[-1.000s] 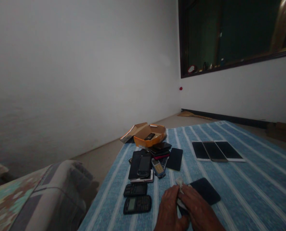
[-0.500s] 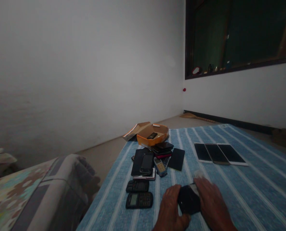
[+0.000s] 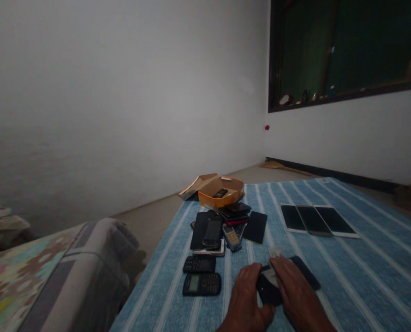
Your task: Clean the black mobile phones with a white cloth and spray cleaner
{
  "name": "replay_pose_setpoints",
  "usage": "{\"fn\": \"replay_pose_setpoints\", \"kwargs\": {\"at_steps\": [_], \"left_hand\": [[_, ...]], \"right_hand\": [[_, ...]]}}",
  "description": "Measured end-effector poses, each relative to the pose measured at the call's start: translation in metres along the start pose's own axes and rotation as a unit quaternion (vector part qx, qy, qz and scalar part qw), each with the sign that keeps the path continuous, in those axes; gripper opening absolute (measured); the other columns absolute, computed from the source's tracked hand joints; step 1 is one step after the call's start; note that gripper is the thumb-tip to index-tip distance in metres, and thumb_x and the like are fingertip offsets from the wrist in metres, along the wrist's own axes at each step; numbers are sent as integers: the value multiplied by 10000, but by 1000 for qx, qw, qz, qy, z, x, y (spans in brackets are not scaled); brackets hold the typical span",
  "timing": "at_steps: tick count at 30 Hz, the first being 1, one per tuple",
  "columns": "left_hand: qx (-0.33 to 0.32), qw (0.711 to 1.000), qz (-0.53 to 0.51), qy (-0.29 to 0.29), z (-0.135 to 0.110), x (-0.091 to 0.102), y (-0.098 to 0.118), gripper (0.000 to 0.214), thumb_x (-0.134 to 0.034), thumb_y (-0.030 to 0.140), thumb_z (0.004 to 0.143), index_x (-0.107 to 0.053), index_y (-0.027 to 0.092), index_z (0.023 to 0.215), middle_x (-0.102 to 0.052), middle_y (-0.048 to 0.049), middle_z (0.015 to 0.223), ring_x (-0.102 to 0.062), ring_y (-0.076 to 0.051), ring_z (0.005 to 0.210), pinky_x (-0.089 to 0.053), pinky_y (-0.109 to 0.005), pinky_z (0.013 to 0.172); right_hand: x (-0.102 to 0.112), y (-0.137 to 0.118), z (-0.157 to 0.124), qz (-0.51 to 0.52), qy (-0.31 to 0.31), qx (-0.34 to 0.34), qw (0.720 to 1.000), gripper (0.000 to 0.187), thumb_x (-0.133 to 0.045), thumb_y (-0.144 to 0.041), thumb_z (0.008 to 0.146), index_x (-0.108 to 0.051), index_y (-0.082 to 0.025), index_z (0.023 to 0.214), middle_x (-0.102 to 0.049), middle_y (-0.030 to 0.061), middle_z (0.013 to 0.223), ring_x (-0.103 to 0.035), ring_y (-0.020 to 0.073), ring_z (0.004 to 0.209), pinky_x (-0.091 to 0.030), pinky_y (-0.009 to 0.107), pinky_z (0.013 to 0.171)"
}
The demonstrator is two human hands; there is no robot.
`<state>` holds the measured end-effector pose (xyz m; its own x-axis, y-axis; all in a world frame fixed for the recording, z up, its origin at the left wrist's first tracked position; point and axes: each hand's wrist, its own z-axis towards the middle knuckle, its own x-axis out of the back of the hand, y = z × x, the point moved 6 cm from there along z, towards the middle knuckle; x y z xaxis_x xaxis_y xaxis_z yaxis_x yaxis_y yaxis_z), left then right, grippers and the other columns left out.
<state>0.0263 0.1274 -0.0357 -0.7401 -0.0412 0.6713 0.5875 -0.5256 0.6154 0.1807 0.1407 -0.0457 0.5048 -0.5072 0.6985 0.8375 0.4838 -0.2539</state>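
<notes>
White cloth (image 3: pixel 269 277) is being held by the close-set fingers of the right hand (image 3: pixel 297 290) against a dark phone (image 3: pixel 269 294), whose edge the left hand (image 3: pixel 246 295) is gripping over the blue striped sheet (image 3: pixel 205 318). Just beyond, a black flat device (image 3: pixel 307 272) is lying; leftward, two keypad phones (image 3: pixel 201 284) are resting.

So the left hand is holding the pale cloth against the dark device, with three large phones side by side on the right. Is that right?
Not quite: the head view shows the right hand holding the pale cloth against the dark device. The three large phones do lie side by side on the right.
</notes>
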Motion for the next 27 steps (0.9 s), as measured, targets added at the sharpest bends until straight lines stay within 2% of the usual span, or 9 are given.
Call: {"fn": "replay_pose_setpoints", "kwargs": {"at_steps": [4,8,12,16,21,27], "left_hand": [[-10,1000,6,-8,-4,-6,-9,862,-655,128,603,-384,161,1421,-519,-187,1385,-469,-383,1306,-412,-600,1068],[-13,1000,15,1,-5,-6,-12,879,-656,120,600,-377,178,1432,-512,-177,1400,-466,-378,1314,-417,-587,1070],[-30,999,24,1,-5,-6,-10,855,-660,142,616,-386,154,1426,-523,-195,1390,-482,-387,1299,-421,-597,1060],[-18,999,26,7,-3,-2,-9,826,-641,116,621,-414,171,1414,-542,-179,1378,-505,-375,1282,-440,-580,1049],[-12,1000,-5,-1,1,2,-5,803,-668,137,620,-457,174,1394,-571,-175,1346,-524,-374,1260,-439,-559,1053],[-14,1000,-12,-6,3,5,-1,789,-654,137,653,-436,191,1410,-554,-159,1375,-506,-354,1285,-431,-541,1066]], "right_hand": [[9,17,0,-56,17,-49,997,378,-376,-152,902,-629,-152,1182,-641,140,1253,-556,306,1216,-462,506,1002],[8,19,-4,-85,20,-64,994,388,-379,-128,881,-621,-166,1181,-636,143,1256,-537,325,1228,-432,532,1012],[0,10,-8,-88,38,-39,995,419,-383,-110,857,-613,-163,1203,-627,140,1277,-538,312,1239,-440,500,1017],[-6,-8,-6,-53,29,11,998,430,-398,-105,858,-606,-192,1225,-626,111,1293,-562,266,1227,-472,439,1006],[0,-25,1,-4,25,33,999,438,-372,-113,892,-600,-206,1255,-597,132,1325,-573,265,1217,-517,417,959],[10,-30,8,-9,7,20,1000,446,-370,-72,863,-644,-201,1190,-586,141,1328,-582,250,1197,-515,390,945]]}}
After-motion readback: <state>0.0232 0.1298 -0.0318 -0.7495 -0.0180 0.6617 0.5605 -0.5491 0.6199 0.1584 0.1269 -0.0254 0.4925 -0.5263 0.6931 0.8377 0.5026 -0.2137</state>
